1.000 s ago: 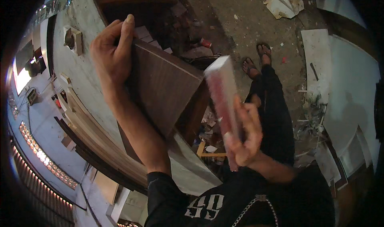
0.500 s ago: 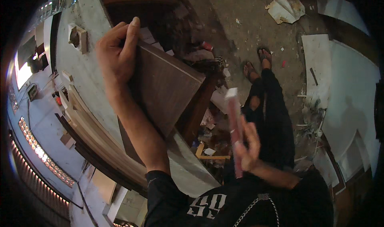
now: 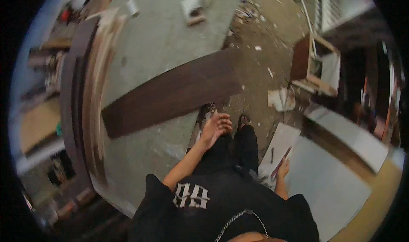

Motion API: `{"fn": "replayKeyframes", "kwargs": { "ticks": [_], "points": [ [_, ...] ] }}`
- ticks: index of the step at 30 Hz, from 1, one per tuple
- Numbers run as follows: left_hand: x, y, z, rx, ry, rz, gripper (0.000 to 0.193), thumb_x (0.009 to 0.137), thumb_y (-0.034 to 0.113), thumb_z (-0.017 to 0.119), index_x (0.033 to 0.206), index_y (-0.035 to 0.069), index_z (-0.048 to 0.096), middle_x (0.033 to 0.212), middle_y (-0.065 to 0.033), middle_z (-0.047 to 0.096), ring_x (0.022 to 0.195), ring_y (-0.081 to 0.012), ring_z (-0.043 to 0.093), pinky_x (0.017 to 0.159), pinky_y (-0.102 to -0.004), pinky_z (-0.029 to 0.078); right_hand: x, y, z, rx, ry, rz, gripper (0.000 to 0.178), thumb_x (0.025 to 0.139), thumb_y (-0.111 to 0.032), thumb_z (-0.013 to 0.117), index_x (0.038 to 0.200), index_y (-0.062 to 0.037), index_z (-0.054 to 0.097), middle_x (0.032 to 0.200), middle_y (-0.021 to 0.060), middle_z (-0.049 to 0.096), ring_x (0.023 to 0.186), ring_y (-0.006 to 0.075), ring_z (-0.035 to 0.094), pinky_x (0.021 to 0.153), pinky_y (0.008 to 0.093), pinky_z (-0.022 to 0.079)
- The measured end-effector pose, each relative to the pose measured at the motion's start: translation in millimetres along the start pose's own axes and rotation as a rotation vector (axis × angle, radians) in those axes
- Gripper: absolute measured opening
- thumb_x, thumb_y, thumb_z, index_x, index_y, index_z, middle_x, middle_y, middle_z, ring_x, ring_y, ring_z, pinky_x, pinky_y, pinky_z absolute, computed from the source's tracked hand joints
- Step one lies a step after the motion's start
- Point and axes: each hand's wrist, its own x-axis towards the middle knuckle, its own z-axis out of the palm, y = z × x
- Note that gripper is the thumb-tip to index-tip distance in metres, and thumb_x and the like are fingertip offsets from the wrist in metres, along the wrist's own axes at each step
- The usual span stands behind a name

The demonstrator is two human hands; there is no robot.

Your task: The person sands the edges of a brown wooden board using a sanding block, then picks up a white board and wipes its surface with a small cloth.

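Note:
A long dark brown board (image 3: pixel 170 93) stretches across the grey floor in front of me; whether it rests there or is still in the air I cannot tell. My left hand (image 3: pixel 216 126) is held out just off the board's near right corner, fingers apart, holding nothing. My right hand (image 3: pixel 283 168) hangs at my side, closed on a narrow white board (image 3: pixel 279 146) with a reddish edge. My sandalled feet (image 3: pixel 243 120) stand right below the dark board's end.
Boards (image 3: pixel 83 97) stand on edge in a blurred stack at the left. An open wooden cabinet box (image 3: pixel 316 65) sits at the right, with a large white panel (image 3: pixel 336 186) nearer me. Scraps, paper (image 3: pixel 281 99) and a small white box (image 3: pixel 191 10) litter the floor.
The view has swung from a wall down to the floor. My left hand has let go of the dark board, which now lies out flat. My right hand has dropped to my side.

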Motion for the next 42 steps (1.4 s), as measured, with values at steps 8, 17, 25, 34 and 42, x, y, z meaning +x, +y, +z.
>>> {"fn": "replayKeyframes", "kwargs": {
  "ticks": [8, 17, 25, 34, 42],
  "points": [
    [56.9, 5.3, 32.2, -0.637, 0.453, 0.311, 0.099, 0.084, 0.073, 0.056, 0.151, 0.009, 0.022, 0.146, -0.0162, 0.039, 0.132, -0.0317, 0.043, 0.106, -0.0493, 0.043, 80.5, 24.8, -88.7, -0.114, -0.324, -0.1, 0.052, 0.099, -0.037, 0.057, 0.125, 0.0075, 0.057, 0.113, 0.0213, 0.065, 0.101, 0.0312, 0.062, 0.086, 0.041, 0.048],
    [138.6, 22.5, 90.6, -1.045, 1.243, 0.495, 0.101, 0.084, 0.077, 0.05, 0.15, 0.005, 0.027, 0.156, -0.0172, 0.031, 0.138, -0.0327, 0.04, 0.11, -0.049, 0.038, 309.2, -183.6, -115.6, 0.013, -0.201, -0.659, 0.053, 0.098, -0.039, 0.058, 0.125, 0.0071, 0.057, 0.108, 0.0205, 0.066, 0.094, 0.0269, 0.062, 0.081, 0.0386, 0.049],
    [-3.8, -146.1, 66.2, -0.527, 1.634, 0.73, 0.074, 0.097, 0.061, 0.047, 0.134, -0.002, 0.053, 0.133, -0.0178, 0.059, 0.12, -0.0331, 0.055, 0.102, -0.042, 0.041, 410.9, -240.1, -101.5, -0.123, -0.393, -0.508, 0.072, 0.091, -0.051, 0.064, 0.137, 0.0029, 0.053, 0.122, 0.0224, 0.062, 0.106, 0.0321, 0.061, 0.09, 0.0408, 0.047],
    [-172.6, -265.3, 71.3, 0.362, 1.75, 0.606, 0.051, 0.103, 0.042, 0.049, 0.096, -0.008, 0.061, 0.08, -0.0156, 0.06, 0.075, -0.022, 0.053, 0.073, -0.0361, 0.045, 455.2, -233.3, 2.7, 0.091, -0.787, -0.429, 0.069, 0.092, -0.047, 0.061, 0.145, -0.0047, 0.047, 0.143, 0.0154, 0.052, 0.126, 0.0313, 0.052, 0.103, 0.0427, 0.042],
    [-270.1, -144.4, 74.1, 0.76, 1.5, 0.475, 0.05, 0.103, 0.04, 0.049, 0.094, -0.008, 0.062, 0.073, -0.0165, 0.059, 0.075, -0.0124, 0.052, 0.07, -0.0343, 0.045, 170.2, -456.1, 16.1, 1.204, -2.296, -0.033, 0.059, 0.095, -0.047, 0.047, 0.135, -0.0038, 0.052, 0.133, 0.0169, 0.054, 0.124, 0.036, 0.05, 0.101, 0.0513, 0.044]
  ]
}}
